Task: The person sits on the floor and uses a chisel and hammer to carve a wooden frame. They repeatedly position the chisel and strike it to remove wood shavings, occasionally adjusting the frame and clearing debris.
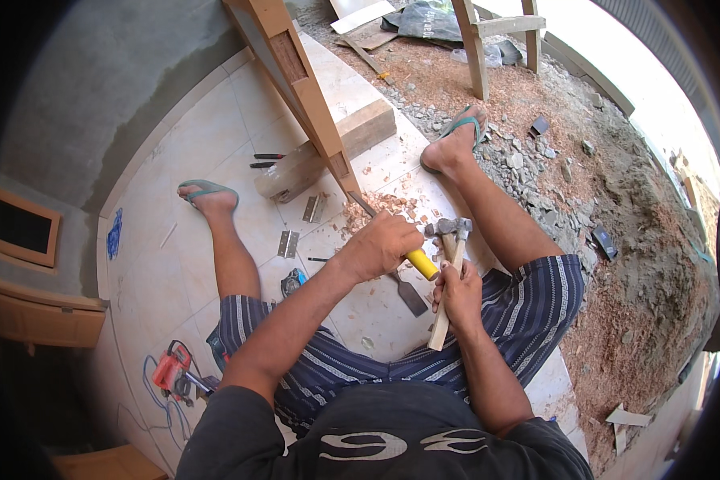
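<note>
My left hand [378, 246] is closed round a chisel with a yellow handle [423, 265]; its blade points up-left toward the lower end of a wooden door [316, 120]. In my right hand [461, 293] is a hammer [449, 229], gripped by its pale wooden handle with the metal head up, close beside the chisel's handle. Recesses are cut in the door's edge, and the door leans across a thick wooden block [370, 128]. Wood shavings [384, 210] lie under its end. Two metal hinges, one of them nearer [288, 244], rest on the tiles left of the shavings.
A flat-bladed tool [409, 295] lies between my legs. Dark-handled pliers [267, 160] are beside the block. A blue tape measure [294, 281] sits near my left knee, and a red power tool [172, 370] with a blue cord is at lower left. Rubble [520, 172] covers the ground at right.
</note>
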{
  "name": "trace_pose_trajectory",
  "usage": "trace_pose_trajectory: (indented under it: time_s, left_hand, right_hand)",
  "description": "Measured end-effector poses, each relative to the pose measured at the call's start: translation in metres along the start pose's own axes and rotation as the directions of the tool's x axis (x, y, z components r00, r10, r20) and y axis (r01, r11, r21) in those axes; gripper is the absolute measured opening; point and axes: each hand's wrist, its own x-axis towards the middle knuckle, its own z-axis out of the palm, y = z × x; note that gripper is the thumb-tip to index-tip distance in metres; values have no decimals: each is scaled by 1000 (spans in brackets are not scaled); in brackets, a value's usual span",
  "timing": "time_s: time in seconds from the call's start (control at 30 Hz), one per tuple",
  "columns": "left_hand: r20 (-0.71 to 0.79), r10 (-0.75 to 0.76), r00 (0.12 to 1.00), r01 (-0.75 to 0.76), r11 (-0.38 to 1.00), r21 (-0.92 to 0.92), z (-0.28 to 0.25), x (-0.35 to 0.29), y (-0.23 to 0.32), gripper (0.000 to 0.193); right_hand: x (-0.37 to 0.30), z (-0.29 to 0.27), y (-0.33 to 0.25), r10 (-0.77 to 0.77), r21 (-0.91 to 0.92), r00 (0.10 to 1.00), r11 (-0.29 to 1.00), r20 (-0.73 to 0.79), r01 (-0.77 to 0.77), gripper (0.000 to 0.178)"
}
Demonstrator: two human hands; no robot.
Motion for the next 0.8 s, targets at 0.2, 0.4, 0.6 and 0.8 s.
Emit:
trace_pose_trajectory:
  time_s: [0.2,0.4,0.6,0.8]
  left_hand:
    - [-115,10,993,-15,999,-40,-9,2,1,44]
    - [-127,29,992,-33,999,-28,-6,0,-6,36]
    - [-120,30,992,-34,999,-32,-4,-1,-10,21]
    - [-99,25,995,-21,999,42,-7,-1,-8,24]
  right_hand:
    - [0,0,3,5,17,1000,1000,7,-5,24]
    - [2,0,6,6,3,1000,1000,8,-6,24]
    - [7,-2,15,-1,-3,1000,1000,15,1,26]
    - [-3,2,7,-44,-81,996,995,77,51,25]
